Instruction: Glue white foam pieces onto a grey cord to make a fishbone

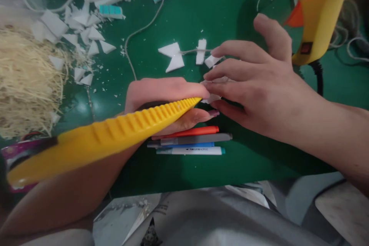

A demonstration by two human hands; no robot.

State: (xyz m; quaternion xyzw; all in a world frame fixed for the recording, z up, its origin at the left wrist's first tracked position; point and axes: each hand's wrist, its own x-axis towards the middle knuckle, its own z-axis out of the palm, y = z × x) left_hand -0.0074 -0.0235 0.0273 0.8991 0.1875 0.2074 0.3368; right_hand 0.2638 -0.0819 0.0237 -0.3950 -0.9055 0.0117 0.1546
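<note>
My left hand (170,96) is closed around a yellow ridged handle (115,134) that tapers toward its fingertips. The handle runs from the lower left, close to the camera, and its working end is hidden. Just right of those fingertips, my right hand (259,73) has thumb and index finger pinched at a small white foam piece (212,98), mostly covered by the fingers. Its other fingers spread over the table. Beyond them lie a bow-shaped pair of foam triangles (173,55) and a small foam strip (201,52), with a thin cord across them.
Several markers (190,150) lie below my hands on the green table (245,165). A yellow glue gun (323,11) with a lit red light stands at the upper right. Foam scraps (86,27) and a heap of straw (29,80) are at the left.
</note>
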